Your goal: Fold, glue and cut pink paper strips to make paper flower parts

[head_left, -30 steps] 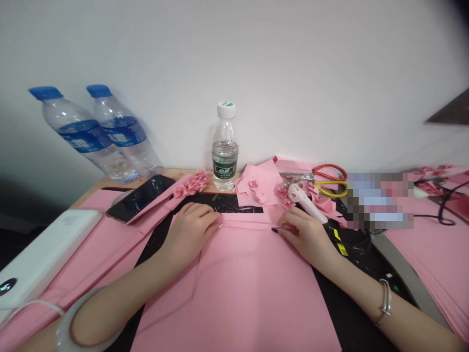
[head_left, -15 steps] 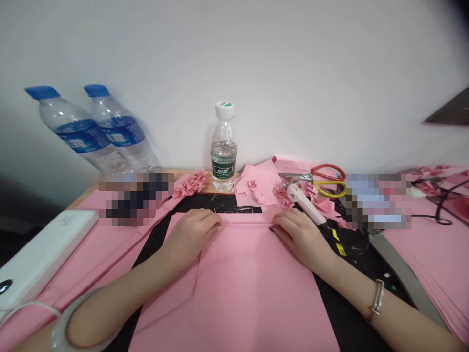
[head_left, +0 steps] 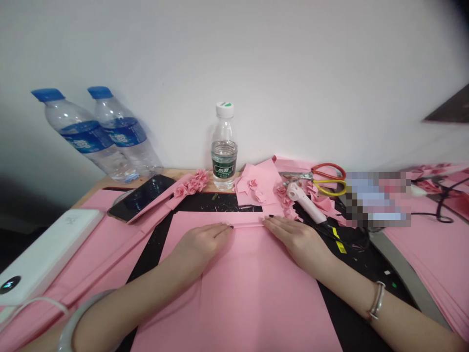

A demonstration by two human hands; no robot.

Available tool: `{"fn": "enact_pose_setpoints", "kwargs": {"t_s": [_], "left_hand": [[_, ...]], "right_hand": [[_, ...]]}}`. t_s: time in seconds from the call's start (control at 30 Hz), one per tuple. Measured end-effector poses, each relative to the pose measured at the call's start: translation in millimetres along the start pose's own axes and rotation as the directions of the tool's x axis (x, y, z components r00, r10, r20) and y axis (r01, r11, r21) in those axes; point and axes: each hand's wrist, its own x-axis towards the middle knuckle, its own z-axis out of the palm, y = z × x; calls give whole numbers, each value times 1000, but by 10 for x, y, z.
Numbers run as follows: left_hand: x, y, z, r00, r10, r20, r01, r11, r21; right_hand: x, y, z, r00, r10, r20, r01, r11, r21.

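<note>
A large sheet of pink paper (head_left: 238, 298) lies across the black cutting mat, with a narrow folded band (head_left: 246, 223) along its far edge. My left hand (head_left: 203, 247) rests flat on the sheet, its fingertips pressing the fold. My right hand (head_left: 293, 239) lies the same way on the band, with dark-painted nails. A short stretch of fold separates the two hands. Neither hand grips anything.
The black cutting mat (head_left: 208, 202) holds scraps. Beyond it stand a water bottle (head_left: 224, 151), pink paper flowers (head_left: 192, 183), a phone (head_left: 142, 198), a pink glue gun (head_left: 306, 203) and scissors (head_left: 329, 172). A white power bank (head_left: 47, 249) and pink sheets (head_left: 432, 264) flank me.
Both hands have slid along the fold toward each other, the left moving right and the right moving left. The gap between them is narrower, and the right hand now lies flatter.
</note>
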Motion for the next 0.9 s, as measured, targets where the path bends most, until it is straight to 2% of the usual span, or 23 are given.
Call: {"fn": "enact_pose_setpoints", "kwargs": {"t_s": [0.13, 0.23, 0.4, 0.5, 0.7, 0.8, 0.9], "left_hand": [[-10, 62, 0, 992, 21, 126, -33, 995, 91], [-6, 120, 60, 985, 39, 168, -70, 980, 185], [-16, 262, 191, 998, 7, 59, -23, 964, 266], [-23, 312, 249, 998, 35, 59, -50, 960, 274], [18, 264, 284, 981, 88, 173, -115, 982, 151], [40, 239, 241, 978, 54, 202, -78, 990, 117], [32, 245, 190, 979, -31, 202, 4, 991, 132]], "right_hand": [[-24, -43, -18, 997, 16, 71, -15, 1000, -15], [-49, -105, -3, 993, 17, 116, -11, 998, -57], [-58, -320, 19, 980, 115, 162, -107, 993, -55], [-41, -410, 15, 971, 134, 196, -132, 991, -23], [50, -430, -11, 962, 21, 274, -51, 993, 104], [64, -441, -22, 959, 41, 281, -70, 993, 93], [23, -440, -26, 965, 96, 244, -108, 994, 33]]}}
